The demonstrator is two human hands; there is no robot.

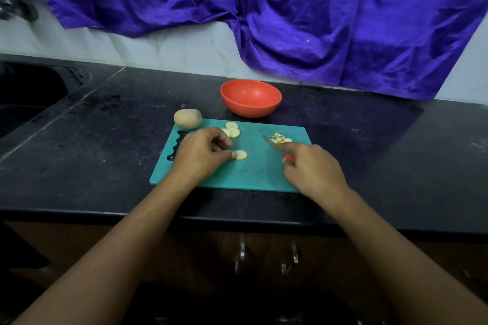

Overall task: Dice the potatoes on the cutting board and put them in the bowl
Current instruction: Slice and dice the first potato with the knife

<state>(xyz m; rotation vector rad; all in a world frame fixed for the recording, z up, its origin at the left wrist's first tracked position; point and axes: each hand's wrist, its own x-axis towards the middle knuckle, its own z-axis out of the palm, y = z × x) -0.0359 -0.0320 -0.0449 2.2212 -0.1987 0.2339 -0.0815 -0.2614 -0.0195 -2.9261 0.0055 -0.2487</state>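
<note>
Your hands work a teal cutting board (253, 174) set near the black counter's (105, 140) front edge. Your left hand (203, 155) curls in, its thumb on a lone potato slice (241, 155). Your right hand (311, 169) grips a red-handled knife (272, 144), forefinger along the blade. Diced pieces (280, 138) and more slices (232, 129) lie farther back, with a whole potato (187, 119) at the far-left corner. The red bowl (250, 99) stands just beyond, with bare counter either side under purple cloth (290, 8).

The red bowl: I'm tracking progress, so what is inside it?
The round red plastic bowl shows only bare inner wall, no potato. Its near rim may hide part of the bottom. The pale diced pieces lie on the teal cutting board.
</note>
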